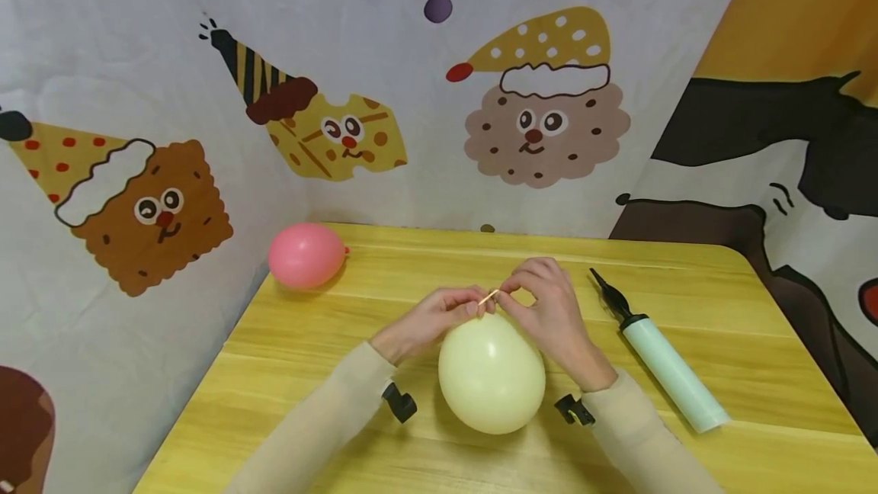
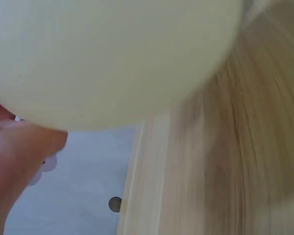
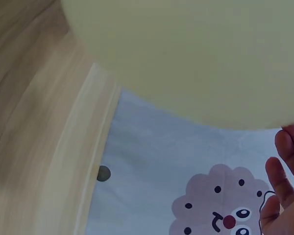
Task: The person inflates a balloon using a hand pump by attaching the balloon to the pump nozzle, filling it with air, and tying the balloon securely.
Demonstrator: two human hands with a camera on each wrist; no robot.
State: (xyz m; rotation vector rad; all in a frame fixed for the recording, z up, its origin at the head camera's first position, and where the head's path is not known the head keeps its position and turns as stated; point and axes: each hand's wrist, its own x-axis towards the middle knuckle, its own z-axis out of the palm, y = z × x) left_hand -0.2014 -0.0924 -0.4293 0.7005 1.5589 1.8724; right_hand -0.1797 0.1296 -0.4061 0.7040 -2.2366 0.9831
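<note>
Both hands meet at the far end of a pale yellow balloon [image 1: 491,373] lying on the near middle of the desk [image 1: 754,326]: the left hand [image 1: 439,316] and the right hand [image 1: 549,307] each pinch its stretched neck [image 1: 488,297]. A pink balloon [image 1: 306,255] rests at the far left corner, and a mint hand pump [image 1: 664,360] lies to the right.

A pale yellow balloon [image 1: 491,374] is seen at the centre of the yellow wood-grain table [image 1: 741,372], and a pink balloon [image 1: 306,255] at ten o'clock. A mint-green pump [image 1: 668,368] with a black nozzle is seen at three o'clock. The white backdrop [image 1: 425,174] is printed with brown biscuit faces in spotted and striped hats.
</note>
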